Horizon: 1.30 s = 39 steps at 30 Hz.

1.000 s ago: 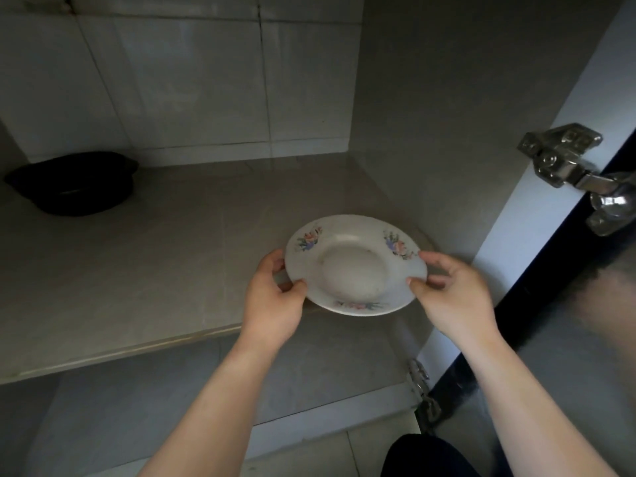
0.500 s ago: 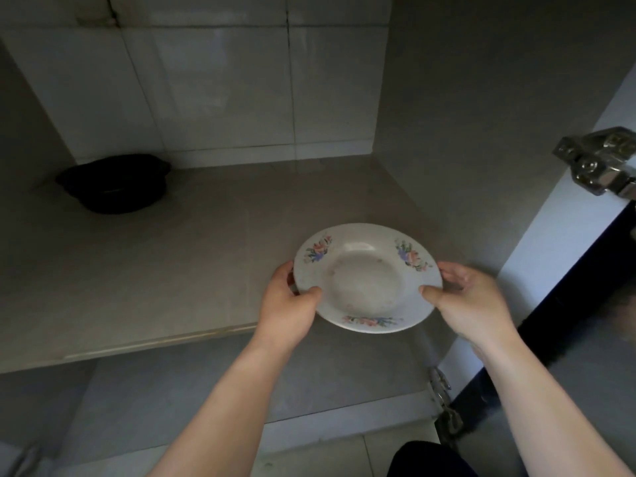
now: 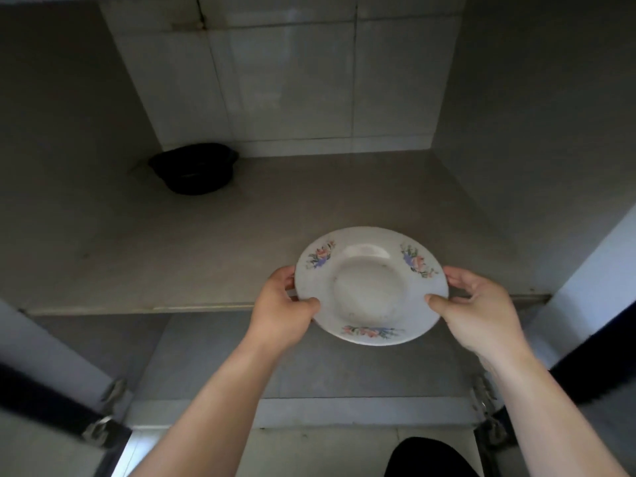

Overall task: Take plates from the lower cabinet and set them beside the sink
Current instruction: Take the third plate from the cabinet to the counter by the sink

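— What do we have in front of us?

— We hold a white plate [image 3: 370, 287] with three flower sprays on its rim, level, over the front edge of the cabinet shelf [image 3: 206, 256]. Our left hand [image 3: 280, 313] grips the rim on its left side, thumb on top; our right hand [image 3: 480, 315] grips the right side the same way. The fingers under the rim are hidden by the plate, so we cannot tell how far they reach beneath it.

— Does the plate touch the shelf?

— We cannot tell; its near half hangs out past the shelf edge, above the lower compartment's floor [image 3: 344, 366].

— What else is hard to read?

— A dark pot [image 3: 194, 168] sits at the back left of the shelf against the tiled rear wall [image 3: 285, 80]; its inside is too dark to make out. The door hinges, one at lower left [image 3: 103, 425] and one at lower right [image 3: 485, 404], are blurred. A dark shape [image 3: 430, 457] is cut off at the bottom edge, and we cannot say what it is.

— And against half a second ago?

— We see the plate nearer to us and farther out over the shelf edge, both grips unchanged. The view takes in more: both cabinet sides show, the pot sits nearer the middle, and the upper right hinge has left the frame.
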Available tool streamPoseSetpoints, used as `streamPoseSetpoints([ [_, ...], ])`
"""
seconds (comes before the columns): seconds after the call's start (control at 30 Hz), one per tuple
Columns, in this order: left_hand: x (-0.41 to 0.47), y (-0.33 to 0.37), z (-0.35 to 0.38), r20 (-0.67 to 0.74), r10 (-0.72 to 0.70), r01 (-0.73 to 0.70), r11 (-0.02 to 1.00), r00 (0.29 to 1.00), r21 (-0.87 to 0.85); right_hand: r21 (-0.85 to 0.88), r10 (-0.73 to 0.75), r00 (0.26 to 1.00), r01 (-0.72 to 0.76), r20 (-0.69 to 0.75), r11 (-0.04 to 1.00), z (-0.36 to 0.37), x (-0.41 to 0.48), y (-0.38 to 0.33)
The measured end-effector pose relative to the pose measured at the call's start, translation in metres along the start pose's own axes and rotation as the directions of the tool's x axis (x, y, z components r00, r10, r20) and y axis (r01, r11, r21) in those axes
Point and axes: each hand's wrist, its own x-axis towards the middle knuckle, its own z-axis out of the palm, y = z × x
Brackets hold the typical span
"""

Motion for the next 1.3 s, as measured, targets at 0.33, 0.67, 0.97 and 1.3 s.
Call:
streamPoseSetpoints([
  [0.33, -0.046, -0.001, -0.071, -0.247, -0.092, 0.069, 0.993, 0.965, -0.098, 0.097, -0.090, 0.973, 0.071, 0.211, 0.993, 0.058, -0.025, -0.027],
  [0.67, -0.134, -0.019, -0.138, -0.486, -0.168, 0.155, 0.986, 0.857, -0.068, 0.083, -0.135, 0.865, 0.108, 0.483, 0.991, 0.116, -0.081, -0.050],
  [0.97, -0.222, -0.027, -0.179, -0.619, -0.274, 0.212, 0.962, 0.736, -0.174, 0.057, -0.104, 0.743, 0.088, 0.662, 0.994, 0.146, -0.148, -0.063],
  [1.3, -0.260, -0.049, -0.213, -0.644, -0.307, 0.221, 0.952, 0.701, -0.214, 0.081, -0.078, 0.777, 0.035, 0.624, 0.996, 0.170, -0.204, -0.061],
])
